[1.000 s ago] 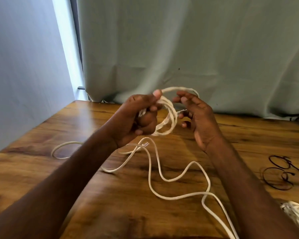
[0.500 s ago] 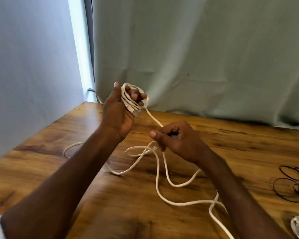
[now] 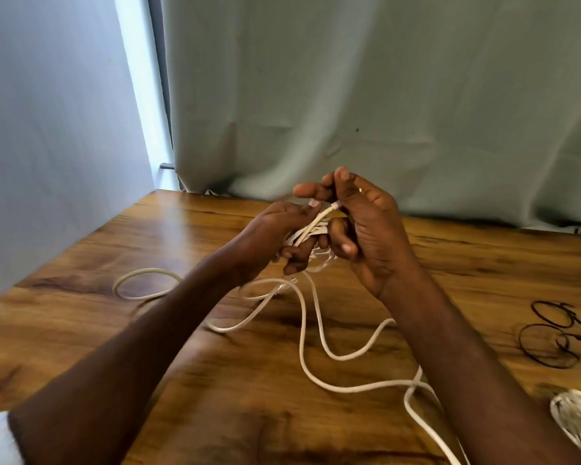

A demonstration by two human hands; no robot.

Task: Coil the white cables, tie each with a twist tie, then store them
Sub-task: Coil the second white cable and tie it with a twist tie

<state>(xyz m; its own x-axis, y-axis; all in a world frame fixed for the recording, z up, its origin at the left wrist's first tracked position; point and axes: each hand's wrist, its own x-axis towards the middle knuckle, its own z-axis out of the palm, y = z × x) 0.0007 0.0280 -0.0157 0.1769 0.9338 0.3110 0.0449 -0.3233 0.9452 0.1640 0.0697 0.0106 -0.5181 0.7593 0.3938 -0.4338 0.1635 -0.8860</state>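
Head view: left hand [image 3: 275, 236] clamped round white cable [image 3: 307, 229] loops, right hand [image 3: 359, 226] curled beside. Better: even loops, slack fed from table's [image 3: 182, 380] near edge.

Nothing here can be read: no lettering, label, brand, number or sign shows on anything in view.
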